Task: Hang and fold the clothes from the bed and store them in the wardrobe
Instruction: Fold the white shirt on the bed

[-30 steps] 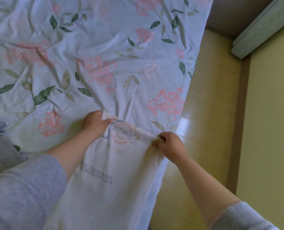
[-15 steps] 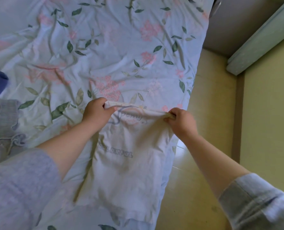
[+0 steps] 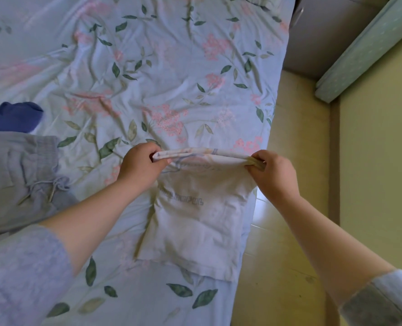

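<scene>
While the left hand point(image 3: 140, 164) and the right hand point(image 3: 274, 172) each pinch one end of its lifted far fold, the white printed cotton T-shirt point(image 3: 195, 222) lies lengthwise toward the person, with the fold crosswise between the hands. It rests on the pale floral bed sheet point(image 3: 171, 67) near the bed's right edge, beside yellow flooring point(image 3: 294, 208).

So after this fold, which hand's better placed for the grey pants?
Left, probably: the left hand grips the shirt nearest the grey pants; the right hand is at the bed's far edge.
</scene>
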Available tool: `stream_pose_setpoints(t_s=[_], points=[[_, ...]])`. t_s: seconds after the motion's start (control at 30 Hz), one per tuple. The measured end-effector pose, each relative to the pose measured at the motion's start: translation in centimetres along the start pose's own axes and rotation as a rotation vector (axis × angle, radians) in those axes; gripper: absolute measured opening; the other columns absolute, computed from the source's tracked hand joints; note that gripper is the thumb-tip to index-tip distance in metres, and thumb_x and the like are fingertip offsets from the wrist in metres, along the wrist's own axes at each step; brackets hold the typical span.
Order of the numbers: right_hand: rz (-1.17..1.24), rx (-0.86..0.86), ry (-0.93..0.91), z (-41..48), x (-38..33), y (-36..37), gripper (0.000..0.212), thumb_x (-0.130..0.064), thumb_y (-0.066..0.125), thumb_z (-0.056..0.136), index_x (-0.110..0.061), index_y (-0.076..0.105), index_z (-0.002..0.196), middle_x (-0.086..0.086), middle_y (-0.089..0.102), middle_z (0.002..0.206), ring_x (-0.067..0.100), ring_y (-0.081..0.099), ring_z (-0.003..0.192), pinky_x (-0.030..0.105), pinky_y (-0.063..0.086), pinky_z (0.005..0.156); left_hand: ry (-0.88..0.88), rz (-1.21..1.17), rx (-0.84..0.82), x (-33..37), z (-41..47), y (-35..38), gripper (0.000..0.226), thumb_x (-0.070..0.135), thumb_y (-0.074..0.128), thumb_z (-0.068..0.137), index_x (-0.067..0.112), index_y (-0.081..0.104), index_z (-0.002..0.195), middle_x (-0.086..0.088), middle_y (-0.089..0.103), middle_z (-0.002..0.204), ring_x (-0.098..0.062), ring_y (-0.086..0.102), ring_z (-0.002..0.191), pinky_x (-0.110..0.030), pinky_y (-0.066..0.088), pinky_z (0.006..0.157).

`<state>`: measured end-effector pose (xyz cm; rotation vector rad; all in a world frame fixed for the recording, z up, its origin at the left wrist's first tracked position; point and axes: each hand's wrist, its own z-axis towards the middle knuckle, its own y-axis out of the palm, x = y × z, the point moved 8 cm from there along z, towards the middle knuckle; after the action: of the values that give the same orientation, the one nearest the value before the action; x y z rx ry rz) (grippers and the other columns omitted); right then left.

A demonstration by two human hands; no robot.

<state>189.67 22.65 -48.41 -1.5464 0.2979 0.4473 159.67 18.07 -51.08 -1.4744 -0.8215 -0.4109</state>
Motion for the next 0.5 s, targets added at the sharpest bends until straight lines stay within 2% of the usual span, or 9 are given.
stream_pose_setpoints(t_s=[0.07, 0.23, 0.33, 0.5], points=[[-0.006, 0.026, -0.03, -2.0, -0.8, -0.6, 0.01, -0.02, 0.067, 0.082, -0.016, 0.07, 0.092, 0.0, 0.065, 0.084, 0.023, 0.056, 0.075, 0.028, 0.034, 0.058, 0.009, 0.015, -0.006, -0.2, -1.5, -0.8, 0.02, 0.021, 0.071, 0.085, 0.013, 0.059, 0.071, 0.002, 0.051, 0.068, -0.014, 0.045, 0.063, -0.029, 0.028, 0.052], [-0.023, 0.08, -0.103, -8.0, -2.0, -1.0, 0.008, -0.011, 0.069, 0.079, -0.014, 0.067, 0.086, -0.003, 0.059, 0.083, 0.021, 0.052, 0.065, 0.027, 0.036, 0.053, 0.049, 0.067, -0.025, -1.2, -5.9, -2.0, 0.012, 0.02, 0.072, 0.082, 0.015, 0.062, 0.077, 0.003, 0.055, 0.083, -0.018, 0.052, 0.076, -0.03, 0.035, 0.062], [-0.035, 0.048, -0.113, -11.5, -1.7, 0.1, 0.009, -0.009, 0.071, 0.078, -0.014, 0.066, 0.085, -0.004, 0.058, 0.084, 0.019, 0.051, 0.064, 0.025, 0.034, 0.051, 0.078, 0.093, -0.058, -2.4, -8.6, -1.5, 0.012, 0.017, 0.074, 0.08, 0.017, 0.062, 0.078, 0.002, 0.053, 0.086, -0.017, 0.053, 0.077, -0.03, 0.035, 0.065], [-0.078, -0.046, -0.121, -16.8, -0.6, 3.4, 0.012, -0.005, 0.075, 0.074, -0.01, 0.066, 0.081, 0.001, 0.058, 0.08, 0.024, 0.054, 0.064, 0.032, 0.045, 0.049, 0.104, 0.188, -0.152, -5.4, -12.8, 1.3, 0.012, 0.014, 0.074, 0.079, 0.016, 0.062, 0.08, 0.002, 0.048, 0.089, -0.022, 0.052, 0.078, -0.034, 0.041, 0.066]])
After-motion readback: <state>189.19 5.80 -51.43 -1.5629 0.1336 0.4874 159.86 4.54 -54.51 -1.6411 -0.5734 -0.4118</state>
